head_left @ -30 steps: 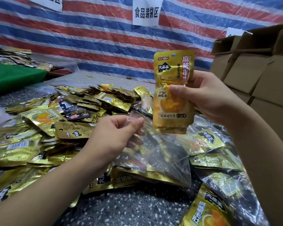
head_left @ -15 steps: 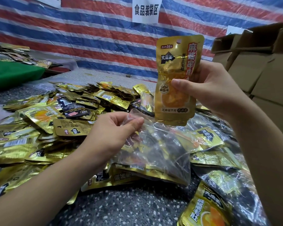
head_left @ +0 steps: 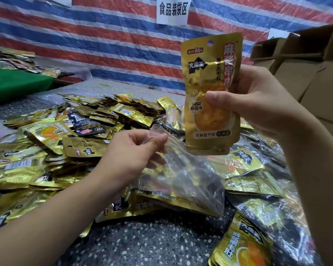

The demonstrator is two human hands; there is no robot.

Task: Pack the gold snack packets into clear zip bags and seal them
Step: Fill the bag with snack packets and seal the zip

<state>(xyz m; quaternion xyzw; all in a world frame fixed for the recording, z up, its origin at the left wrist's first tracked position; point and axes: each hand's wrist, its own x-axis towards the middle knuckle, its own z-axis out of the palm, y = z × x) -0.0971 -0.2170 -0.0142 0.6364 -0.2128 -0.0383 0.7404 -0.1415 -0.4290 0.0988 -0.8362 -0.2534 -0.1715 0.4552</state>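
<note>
Lifting the packets (head_left: pixel 210 104) higher in my right hand (head_left: pixel 258 104), clamped tight; my left hand (head_left: pixel 131 156) still pinches the bag (head_left: pixel 183 175) mouth, so loading comes next.

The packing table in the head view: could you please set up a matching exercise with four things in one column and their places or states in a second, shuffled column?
Things:
1. stack of gold packets
2. clear zip bag
3. cardboard boxes
4. white sign

Places or states:
A. hung on the striped tarp at the back
B. held upright in the right hand
C. stacked at the right edge
D. pinched at its mouth by the left hand

Pairs: 1-B, 2-D, 3-C, 4-A
</note>
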